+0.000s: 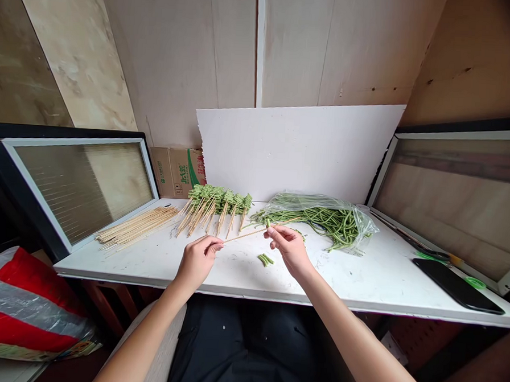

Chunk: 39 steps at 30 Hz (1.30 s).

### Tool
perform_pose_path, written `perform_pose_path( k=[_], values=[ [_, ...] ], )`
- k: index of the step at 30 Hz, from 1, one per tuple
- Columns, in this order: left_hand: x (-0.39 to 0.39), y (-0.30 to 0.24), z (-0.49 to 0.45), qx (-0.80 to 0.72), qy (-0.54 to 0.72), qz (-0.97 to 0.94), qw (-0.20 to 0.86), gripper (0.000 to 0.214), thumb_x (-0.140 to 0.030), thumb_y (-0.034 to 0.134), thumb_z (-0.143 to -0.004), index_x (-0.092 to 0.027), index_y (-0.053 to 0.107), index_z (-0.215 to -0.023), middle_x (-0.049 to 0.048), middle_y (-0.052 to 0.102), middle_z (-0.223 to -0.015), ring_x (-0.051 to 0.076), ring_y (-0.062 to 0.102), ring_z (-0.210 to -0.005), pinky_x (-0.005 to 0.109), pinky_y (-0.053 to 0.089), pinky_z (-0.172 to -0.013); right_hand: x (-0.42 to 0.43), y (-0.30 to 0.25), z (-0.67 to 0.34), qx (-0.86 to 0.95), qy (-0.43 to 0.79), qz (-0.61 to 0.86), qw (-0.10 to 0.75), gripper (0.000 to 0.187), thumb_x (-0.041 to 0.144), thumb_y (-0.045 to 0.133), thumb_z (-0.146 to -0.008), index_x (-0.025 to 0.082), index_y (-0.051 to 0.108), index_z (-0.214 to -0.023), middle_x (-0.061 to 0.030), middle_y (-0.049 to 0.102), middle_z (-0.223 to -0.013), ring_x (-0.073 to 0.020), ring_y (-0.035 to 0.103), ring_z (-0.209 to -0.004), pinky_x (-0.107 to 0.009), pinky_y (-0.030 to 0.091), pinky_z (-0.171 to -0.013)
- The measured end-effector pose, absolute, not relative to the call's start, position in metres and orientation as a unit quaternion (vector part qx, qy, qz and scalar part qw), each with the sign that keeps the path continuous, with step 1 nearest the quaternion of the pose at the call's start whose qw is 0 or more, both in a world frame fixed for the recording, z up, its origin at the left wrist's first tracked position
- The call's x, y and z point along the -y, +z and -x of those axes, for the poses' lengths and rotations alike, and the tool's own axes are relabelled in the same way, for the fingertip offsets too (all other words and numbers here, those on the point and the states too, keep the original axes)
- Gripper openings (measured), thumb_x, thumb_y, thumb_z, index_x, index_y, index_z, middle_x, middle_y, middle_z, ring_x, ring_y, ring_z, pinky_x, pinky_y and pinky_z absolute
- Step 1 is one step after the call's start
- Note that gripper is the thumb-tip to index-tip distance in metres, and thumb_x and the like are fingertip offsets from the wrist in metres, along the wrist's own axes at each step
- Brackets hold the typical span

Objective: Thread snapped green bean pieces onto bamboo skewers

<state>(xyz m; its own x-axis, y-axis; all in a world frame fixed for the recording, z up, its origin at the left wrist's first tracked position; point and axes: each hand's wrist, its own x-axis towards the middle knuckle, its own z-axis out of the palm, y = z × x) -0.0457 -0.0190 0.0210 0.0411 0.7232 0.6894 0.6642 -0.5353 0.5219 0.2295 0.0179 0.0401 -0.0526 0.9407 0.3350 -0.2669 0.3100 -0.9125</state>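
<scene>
My left hand (197,260) pinches the near end of a thin bamboo skewer (246,234) that slants up to the right over the white table (387,280). My right hand (289,248) is closed in a pinch on a short green bean piece (268,222) at the skewer's far part. A few cut bean pieces (265,259) lie on the table between my hands. Behind them is a row of finished bean skewers (216,205). A heap of long green beans (322,216) lies on a clear plastic bag at the back right.
A bundle of bare bamboo skewers (135,228) lies at the left. A black phone (457,285) and green-handled scissors (433,256) lie at the right, by a glass-fronted cabinet (460,190). Another cabinet (73,184) and a cardboard box (177,170) stand left. A red-and-clear bag (22,304) sits below left.
</scene>
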Motion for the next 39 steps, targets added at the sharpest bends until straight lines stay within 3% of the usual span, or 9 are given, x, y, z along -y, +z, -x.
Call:
perform_pose_path(
  k=[7,15,20,23,28,32,39],
  values=[
    [0.018,0.017,0.049,-0.473,0.477,-0.741,0.017,0.026,-0.012,0.051,-0.096,-0.023,0.075,-0.095,0.0019,0.075,-0.077,0.019,0.073,-0.075,0.028,0.058,-0.075,-0.012,0.043,-0.225,0.557,0.452,0.324,0.617,0.035,0.056,0.091,-0.074,0.023,0.081,-0.08,-0.0094,0.078,-0.089,-0.0205,0.063,-0.073,-0.034,0.047,-0.062],
    [0.019,0.021,0.045,-0.473,0.457,-0.752,0.033,0.028,-0.009,0.049,-0.093,-0.022,0.074,-0.091,0.0002,0.07,-0.07,0.017,0.072,-0.072,0.025,0.056,-0.074,-0.014,0.036,-0.223,0.587,0.436,0.324,0.6,0.033,0.057,0.087,-0.079,0.024,0.082,-0.08,-0.0093,0.079,-0.091,-0.0231,0.067,-0.079,-0.034,0.051,-0.063],
    [0.015,0.021,0.047,-0.483,0.466,-0.741,0.031,0.024,-0.018,0.051,-0.099,-0.022,0.074,-0.092,0.0007,0.071,-0.07,0.018,0.07,-0.068,0.026,0.054,-0.071,-0.027,0.032,-0.236,0.606,0.451,0.327,0.568,0.039,0.055,0.088,-0.077,0.025,0.085,-0.103,-0.0122,0.08,-0.114,-0.028,0.072,-0.098,-0.034,0.055,-0.065],
    [0.011,0.019,0.051,-0.492,0.475,-0.729,0.028,0.022,-0.023,0.053,-0.1,-0.021,0.074,-0.093,0.0017,0.073,-0.072,0.019,0.071,-0.069,0.027,0.054,-0.07,-0.041,0.027,-0.254,0.66,0.407,0.364,0.516,0.042,0.059,0.08,-0.085,0.025,0.085,-0.109,-0.0126,0.079,-0.123,-0.0306,0.072,-0.106,-0.035,0.057,-0.069],
    [0.006,0.017,0.057,-0.501,0.49,-0.711,0.059,0.019,-0.029,0.057,-0.099,-0.02,0.073,-0.094,0.0031,0.075,-0.074,0.019,0.071,-0.065,0.028,0.054,-0.064,-0.064,0.002,-0.278,0.767,0.246,0.468,0.363,0.025,0.047,0.079,-0.084,0.024,0.088,-0.089,-0.0122,0.083,-0.097,-0.0299,0.073,-0.084,-0.038,0.053,-0.07],
    [0.005,0.016,0.058,-0.501,0.496,-0.703,0.097,0.019,-0.031,0.058,-0.098,-0.02,0.072,-0.094,0.0044,0.077,-0.076,0.019,0.072,-0.063,0.028,0.056,-0.061,-0.069,-0.019,-0.278,0.789,0.227,0.523,0.228,0.011,0.033,0.079,-0.08,0.027,0.087,-0.082,-0.0084,0.083,-0.088,-0.0264,0.072,-0.074,-0.035,0.049,-0.066],
    [0.003,0.014,0.06,-0.506,0.482,-0.71,0.087,0.018,-0.03,0.056,-0.098,-0.02,0.071,-0.096,0.005,0.078,-0.081,0.018,0.071,-0.064,0.03,0.056,-0.063,-0.068,-0.026,-0.268,0.795,0.198,0.529,0.22,0.013,0.018,0.074,-0.081,0.025,0.085,-0.079,-0.0085,0.083,-0.091,-0.0288,0.074,-0.084,-0.034,0.05,-0.071]
  ],
)
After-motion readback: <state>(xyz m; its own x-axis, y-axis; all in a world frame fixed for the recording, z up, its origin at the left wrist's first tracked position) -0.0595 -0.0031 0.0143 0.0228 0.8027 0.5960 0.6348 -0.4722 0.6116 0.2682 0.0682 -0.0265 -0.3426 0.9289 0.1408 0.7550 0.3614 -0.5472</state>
